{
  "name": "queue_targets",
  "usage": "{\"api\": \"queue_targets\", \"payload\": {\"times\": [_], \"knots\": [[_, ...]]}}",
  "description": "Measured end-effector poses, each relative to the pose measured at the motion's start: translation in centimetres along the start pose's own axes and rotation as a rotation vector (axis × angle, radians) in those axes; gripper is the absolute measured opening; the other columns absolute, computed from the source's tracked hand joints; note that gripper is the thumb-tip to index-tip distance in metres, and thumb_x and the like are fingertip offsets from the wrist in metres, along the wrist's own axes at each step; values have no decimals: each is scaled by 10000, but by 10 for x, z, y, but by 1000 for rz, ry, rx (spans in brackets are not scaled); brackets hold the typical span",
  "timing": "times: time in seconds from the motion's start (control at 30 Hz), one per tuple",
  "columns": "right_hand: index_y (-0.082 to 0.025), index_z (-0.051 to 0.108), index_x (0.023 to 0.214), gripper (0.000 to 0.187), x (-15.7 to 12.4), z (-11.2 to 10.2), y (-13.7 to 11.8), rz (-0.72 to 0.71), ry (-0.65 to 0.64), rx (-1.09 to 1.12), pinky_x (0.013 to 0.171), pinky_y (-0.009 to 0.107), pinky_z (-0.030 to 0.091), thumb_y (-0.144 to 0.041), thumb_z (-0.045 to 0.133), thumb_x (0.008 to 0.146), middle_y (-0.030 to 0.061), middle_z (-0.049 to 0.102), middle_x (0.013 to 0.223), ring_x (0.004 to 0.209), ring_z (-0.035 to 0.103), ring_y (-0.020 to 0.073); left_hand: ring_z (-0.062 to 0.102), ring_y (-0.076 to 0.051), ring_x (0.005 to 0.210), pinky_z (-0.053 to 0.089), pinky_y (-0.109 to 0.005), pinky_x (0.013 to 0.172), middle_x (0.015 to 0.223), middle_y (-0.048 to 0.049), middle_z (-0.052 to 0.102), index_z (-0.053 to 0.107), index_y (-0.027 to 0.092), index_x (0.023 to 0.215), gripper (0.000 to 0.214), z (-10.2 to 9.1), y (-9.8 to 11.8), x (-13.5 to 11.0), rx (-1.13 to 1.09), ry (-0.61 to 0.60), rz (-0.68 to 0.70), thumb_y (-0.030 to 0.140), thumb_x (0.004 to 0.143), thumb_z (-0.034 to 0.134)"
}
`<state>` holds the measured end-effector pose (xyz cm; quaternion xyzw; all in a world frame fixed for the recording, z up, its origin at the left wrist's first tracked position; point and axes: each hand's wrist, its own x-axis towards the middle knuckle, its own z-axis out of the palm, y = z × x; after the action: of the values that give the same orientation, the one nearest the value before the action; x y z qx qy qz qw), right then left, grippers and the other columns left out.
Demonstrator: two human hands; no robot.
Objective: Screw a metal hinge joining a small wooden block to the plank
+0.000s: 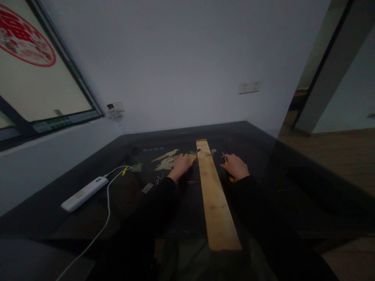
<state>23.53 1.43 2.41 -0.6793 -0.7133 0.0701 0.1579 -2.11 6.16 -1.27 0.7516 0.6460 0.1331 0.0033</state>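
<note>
A long pale wooden board [216, 203] lies lengthwise on the dark table, its near end reaching past the front edge. At its far left side, my left hand [181, 164] is closed on a small wooden piece [191, 158] that meets the board's edge. A small dark patch [198, 150] shows where the two meet; I cannot make out what it is. To the right of the board, my right hand [236, 167] is wrapped around a screwdriver [233, 179] with a yellow-orange handle, its thin metal shaft pointing away. Several screws [159, 179] lie left of my left wrist.
Near the screws is a small rectangular plate with dark marks [147, 188]. A white power strip [84, 194] with a white cable [108, 203] occupies the table's left side. Behind the table [272, 164] rises a wall with sockets [249, 87]; a window [43, 78] is at left.
</note>
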Motion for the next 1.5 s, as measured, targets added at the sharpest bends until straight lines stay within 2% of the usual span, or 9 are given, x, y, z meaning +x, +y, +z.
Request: {"api": "queue_targets", "payload": {"times": [0.1, 0.2, 0.3, 0.37, 0.47, 0.67, 0.97, 1.3, 1.5], "knots": [[-215, 616, 1223, 392, 0, 1, 0, -26, 14, 21, 835, 350, 469, -342, 611, 852, 126, 621, 1160, 1064, 613, 266, 568, -265, 1167, 434, -333, 954, 1260, -167, 600, 518, 142, 1284, 451, -18, -15, -3, -9, 16, -46, 371, 897, 538], [-209, 626, 1215, 384, 0, 3, -1, -61, 33, 52, 835, 350, 471, -331, 605, 852, 128, 630, 1158, 1057, 618, 265, 586, -251, 1162, 445, -300, 934, 1244, -138, 636, 577, 153, 1233, 404, -46, -45, -13, -3, -36, -56, 376, 898, 535], [-218, 640, 1195, 364, 0, 5, -4, -94, 45, 82, 826, 338, 472, -326, 605, 849, 116, 643, 1143, 1038, 623, 250, 649, -273, 1048, 479, -324, 853, 1163, -124, 682, 604, 200, 1212, 397, -71, -78, -36, 90, -116, -210, 420, 891, 526], [-223, 645, 1185, 356, 1, 6, -6, -104, 40, 98, 815, 328, 470, -320, 609, 845, 108, 653, 1118, 1021, 627, 240, 658, -285, 1032, 482, -331, 844, 1135, -126, 694, 626, 204, 1177, 384, -79, -96, -57, 158, -153, -242, 434, 885, 530], [-223, 649, 1172, 344, 1, 8, -8, -110, 31, 104, 796, 325, 466, -315, 608, 843, 99, 661, 1103, 994, 635, 236, 658, -312, 1033, 491, -358, 828, 1120, -150, 694, 642, 181, 1131, 381, -77, -108, -84, 214, -188, -260, 449, 897, 505], [-229, 653, 1154, 334, 2, 10, -8, -110, 15, 116, 753, 317, 455, -319, 617, 835, 70, 686, 1062, 962, 640, 229, 653, -298, 1059, 496, -356, 853, 1107, -182, 683, 589, 148, 1172, 398, -56, -91, -96, 209, -167, -264, 433, 901, 530], [-226, 664, 1125, 317, 3, 12, -8, -151, 29, 135, 716, 311, 440, -309, 622, 822, 52, 703, 985, 904, 644, 215, 659, -293, 1013, 512, -356, 815, 1089, -177, 669, 595, 125, 1129, 275, -53, -59, -90, 306, -162, -210, 186, 899, 456], [-235, 672, 1111, 302, 1, 11, -13, -153, 26, 154, 695, 301, 439, -312, 626, 822, 47, 711, 996, 919, 645, 215, 657, -240, 950, 479, -310, 784, 1000, -103, 704, 647, 186, 1006, 231, -42, -62, -82, 50, -146, -113, 128, 826, 515], [-231, 671, 1118, 311, 1, 10, -14, -149, 10, 150, 696, 304, 437, -309, 616, 822, 47, 715, 1009, 929, 647, 223, 648, -200, 823, 465, -276, 725, 886, -65, 694, 648, 190, 979, 207, -35, -34, -91, -63, -137, 30, 122, 806, 556]]}}
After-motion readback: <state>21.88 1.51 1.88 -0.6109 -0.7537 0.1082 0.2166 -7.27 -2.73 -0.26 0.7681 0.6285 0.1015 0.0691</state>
